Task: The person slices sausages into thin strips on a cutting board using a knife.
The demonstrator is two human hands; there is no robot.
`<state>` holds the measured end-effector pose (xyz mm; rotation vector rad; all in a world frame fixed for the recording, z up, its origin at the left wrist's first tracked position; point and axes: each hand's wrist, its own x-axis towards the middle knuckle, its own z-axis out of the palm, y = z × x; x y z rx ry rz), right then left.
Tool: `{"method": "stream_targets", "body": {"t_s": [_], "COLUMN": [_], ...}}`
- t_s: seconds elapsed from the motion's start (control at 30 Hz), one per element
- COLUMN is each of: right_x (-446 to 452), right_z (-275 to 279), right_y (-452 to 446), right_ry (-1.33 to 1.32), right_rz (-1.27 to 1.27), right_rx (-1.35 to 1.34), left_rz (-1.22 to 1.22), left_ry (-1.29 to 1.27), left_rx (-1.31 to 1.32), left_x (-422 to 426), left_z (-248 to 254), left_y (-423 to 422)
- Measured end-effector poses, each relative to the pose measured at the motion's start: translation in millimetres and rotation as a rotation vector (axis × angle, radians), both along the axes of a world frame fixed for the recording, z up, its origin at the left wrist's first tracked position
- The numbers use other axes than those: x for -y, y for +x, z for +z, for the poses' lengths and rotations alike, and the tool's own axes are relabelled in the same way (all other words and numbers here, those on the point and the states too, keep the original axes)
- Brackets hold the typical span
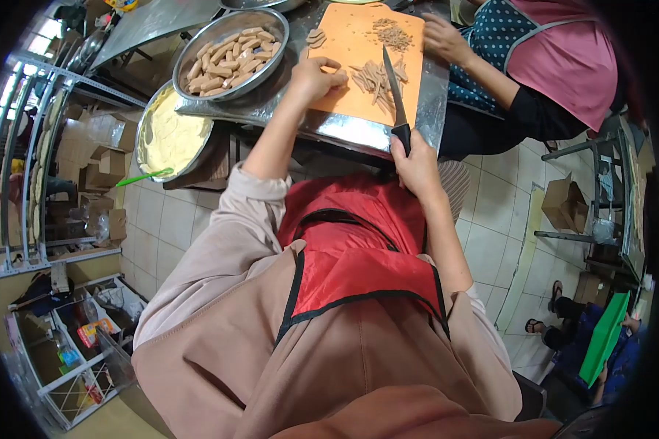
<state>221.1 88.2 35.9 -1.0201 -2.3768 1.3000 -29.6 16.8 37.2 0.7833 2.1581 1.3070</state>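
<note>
My right hand [419,164] grips the black handle of a kitchen knife [393,82], whose long blade points away across the orange cutting board [344,33]. Under and beside the blade lies a heap of thin-cut brown sausage strips [371,82]. My left hand [316,80] rests at the board's left side, fingers curled over a brown sausage piece [334,71] that they partly hide. Farther up the board are a pile of small diced bits [392,35] and several slices [315,38]. Left of my left hand, a metal bowl [284,53] holds many whole sausages [231,62].
A large bowl of pale yellow mixture [170,135] with a green-handled utensil [145,177] stands lower left. At right, a co-worker's hand [447,40] is by the board's edge. Another person holds a green tray [604,340]. Racks [33,168] and cardboard boxes [564,205] stand around.
</note>
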Motion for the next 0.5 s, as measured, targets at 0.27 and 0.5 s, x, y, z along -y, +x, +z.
{"method": "stream_targets", "body": {"t_s": [0.27, 0.5], "right_x": [20, 35], "right_z": [26, 33], "right_y": [-13, -23], "right_ry": [0.086, 0.217], "right_rz": [0.192, 0.242], "right_rx": [0.316, 0.443], "left_rz": [0.129, 0.144], "left_ry": [-0.024, -0.018], "left_rx": [-0.339, -0.357], "left_x": [27, 30], "left_z": [-12, 1], "left_y": [31, 41]}}
